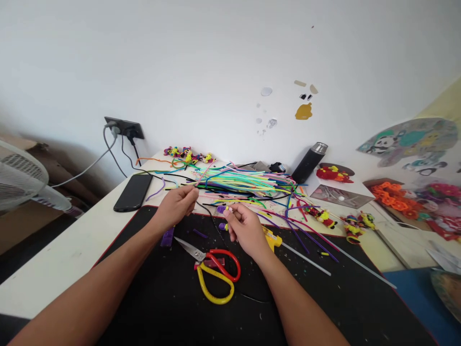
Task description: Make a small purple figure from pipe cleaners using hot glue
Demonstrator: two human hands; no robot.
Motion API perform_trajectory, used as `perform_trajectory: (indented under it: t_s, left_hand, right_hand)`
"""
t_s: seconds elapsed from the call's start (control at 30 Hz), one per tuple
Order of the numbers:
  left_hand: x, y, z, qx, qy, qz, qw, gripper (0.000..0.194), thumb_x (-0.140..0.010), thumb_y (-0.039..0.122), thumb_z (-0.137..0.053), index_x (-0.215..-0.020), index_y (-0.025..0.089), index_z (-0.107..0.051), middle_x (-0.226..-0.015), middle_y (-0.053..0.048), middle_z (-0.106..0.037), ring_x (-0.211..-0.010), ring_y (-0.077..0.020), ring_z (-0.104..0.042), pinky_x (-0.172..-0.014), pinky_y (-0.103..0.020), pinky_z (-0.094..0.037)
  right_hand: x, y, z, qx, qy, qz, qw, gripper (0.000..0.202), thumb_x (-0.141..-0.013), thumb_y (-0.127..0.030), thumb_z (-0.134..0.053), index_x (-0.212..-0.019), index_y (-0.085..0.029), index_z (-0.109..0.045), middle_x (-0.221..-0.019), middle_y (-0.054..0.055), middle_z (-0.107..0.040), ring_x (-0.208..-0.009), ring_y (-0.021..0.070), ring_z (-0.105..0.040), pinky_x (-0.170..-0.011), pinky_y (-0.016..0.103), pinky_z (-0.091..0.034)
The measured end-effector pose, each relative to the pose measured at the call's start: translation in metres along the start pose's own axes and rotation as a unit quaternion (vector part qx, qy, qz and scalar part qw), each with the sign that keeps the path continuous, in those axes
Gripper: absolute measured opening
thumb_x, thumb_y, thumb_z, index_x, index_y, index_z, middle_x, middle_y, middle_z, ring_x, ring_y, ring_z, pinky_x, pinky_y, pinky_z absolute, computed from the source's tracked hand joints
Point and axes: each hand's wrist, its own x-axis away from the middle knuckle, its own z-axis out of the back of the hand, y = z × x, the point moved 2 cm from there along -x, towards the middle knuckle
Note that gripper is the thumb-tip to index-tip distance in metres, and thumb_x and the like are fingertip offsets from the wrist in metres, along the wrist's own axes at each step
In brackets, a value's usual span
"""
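Note:
My left hand [180, 201] is closed in a pinch, with a thin pink pipe cleaner [204, 174] rising from the fingertips. Just to its right, my right hand [247, 228] pinches a small purple-and-yellow pipe-cleaner piece [221, 209]. A second purple-and-yellow piece [223, 226] is close below those fingers. Scissors [207, 259] with one red and one yellow handle lie on the black mat [173, 302] between my forearms, over a small pink-red item [219, 263]. By my left wrist lies a purple block [167, 237]. A yellow glue gun [272, 239] is partly hidden behind my right hand.
Many coloured pipe cleaners [241, 180] are heaped at the back. A phone [133, 193] lies left, near a white fan [25, 173]. A dark flask [310, 162] leans by the wall. Several small figures [352, 228] and clear glue sticks [306, 258] are on the right.

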Motion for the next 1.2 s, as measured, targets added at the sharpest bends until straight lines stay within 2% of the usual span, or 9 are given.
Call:
perform_trajectory:
  t_s: [0.07,0.13,0.23,0.3,0.43,0.57,0.77,1.0,1.2]
  left_hand:
    - [0.001,0.0,-0.002,-0.074,-0.016,-0.017,0.997,0.045,-0.096,0.047,-0.053,-0.059,0.023,-0.043,-0.05,0.006,-0.042,-0.046,-0.0117,-0.038,-0.049,-0.026,-0.031]
    - [0.003,0.0,-0.005,-0.126,-0.052,-0.045,0.99,0.044,-0.097,0.047,-0.051,-0.06,0.022,-0.048,-0.052,0.005,-0.045,-0.05,-0.0128,-0.042,-0.051,-0.026,-0.031]
    - [0.005,0.0,-0.01,-0.154,-0.122,-0.082,0.977,0.038,-0.098,0.044,-0.051,-0.072,0.021,-0.065,-0.064,0.002,-0.062,-0.062,-0.016,-0.056,-0.06,-0.027,-0.04]
    - [0.005,-0.002,-0.013,-0.151,-0.144,-0.095,0.973,0.033,-0.098,0.043,-0.054,-0.081,0.021,-0.072,-0.074,-0.001,-0.071,-0.071,-0.0183,-0.063,-0.068,-0.028,-0.045]
    - [0.005,-0.005,-0.015,-0.121,-0.152,-0.082,0.978,0.023,-0.092,0.036,-0.06,-0.087,0.021,-0.076,-0.085,-0.003,-0.078,-0.082,-0.0206,-0.07,-0.077,-0.029,-0.048]
    - [0.005,-0.004,-0.016,-0.088,-0.144,-0.059,0.984,0.019,-0.088,0.037,-0.067,-0.084,0.021,-0.076,-0.083,-0.001,-0.076,-0.078,-0.0194,-0.067,-0.072,-0.028,-0.048]
    - [0.004,-0.002,-0.013,0.016,-0.118,-0.019,0.993,0.032,-0.085,0.048,-0.073,-0.099,0.019,-0.075,-0.084,-0.003,-0.075,-0.071,-0.0179,-0.065,-0.065,-0.028,-0.051]
    - [0.006,0.0,-0.014,0.082,-0.134,0.045,0.987,0.036,-0.078,0.052,-0.081,-0.09,0.019,-0.078,-0.068,-0.001,-0.074,-0.058,-0.0163,-0.065,-0.058,-0.028,-0.054]
    - [0.009,0.004,-0.018,0.1,-0.164,0.07,0.979,0.035,-0.074,0.052,-0.085,-0.08,0.019,-0.075,-0.074,-0.005,-0.078,-0.063,-0.0176,-0.07,-0.061,-0.029,-0.057]
  right_hand:
    - [0.0,0.0,0.0,-0.002,-0.002,0.0,1.0,0.032,-0.092,-0.051,-0.063,-0.097,-0.02,-0.063,-0.054,-0.008,-0.054,-0.038,0.0091,-0.048,-0.038,0.02,-0.033]
    - [0.0,0.0,-0.001,-0.001,-0.004,-0.001,1.0,0.032,-0.092,-0.051,-0.063,-0.098,-0.019,-0.063,-0.054,-0.008,-0.054,-0.037,0.0092,-0.048,-0.038,0.02,-0.033]
    - [0.0,0.0,-0.001,0.004,-0.005,-0.002,1.0,0.032,-0.093,-0.051,-0.063,-0.1,-0.019,-0.063,-0.055,-0.008,-0.054,-0.038,0.0094,-0.048,-0.038,0.021,-0.033]
    - [0.0,0.002,-0.001,0.005,-0.005,-0.003,1.0,0.032,-0.093,-0.051,-0.063,-0.1,-0.019,-0.063,-0.056,-0.007,-0.055,-0.038,0.0095,-0.049,-0.039,0.021,-0.033]
    - [-0.001,0.004,-0.001,0.004,-0.004,0.0,1.0,0.03,-0.094,-0.049,-0.064,-0.1,-0.02,-0.063,-0.056,-0.008,-0.055,-0.038,0.0092,-0.049,-0.04,0.021,-0.036]
    - [-0.001,0.003,-0.001,0.007,-0.005,0.001,1.0,0.029,-0.094,-0.048,-0.063,-0.1,-0.02,-0.063,-0.055,-0.008,-0.055,-0.038,0.0093,-0.049,-0.04,0.021,-0.037]
    - [0.0,0.002,-0.001,0.01,-0.004,0.004,1.0,0.028,-0.095,-0.047,-0.063,-0.1,-0.019,-0.064,-0.056,-0.008,-0.055,-0.039,0.0093,-0.049,-0.04,0.021,-0.038]
    - [-0.001,0.004,-0.001,0.004,-0.007,0.002,1.0,0.028,-0.094,-0.047,-0.063,-0.099,-0.02,-0.063,-0.057,-0.008,-0.054,-0.039,0.0093,-0.049,-0.039,0.021,-0.039]
    - [-0.001,0.001,-0.001,0.003,-0.008,0.002,1.0,0.029,-0.094,-0.047,-0.063,-0.101,-0.019,-0.064,-0.055,-0.008,-0.054,-0.038,0.0095,-0.049,-0.039,0.021,-0.037]
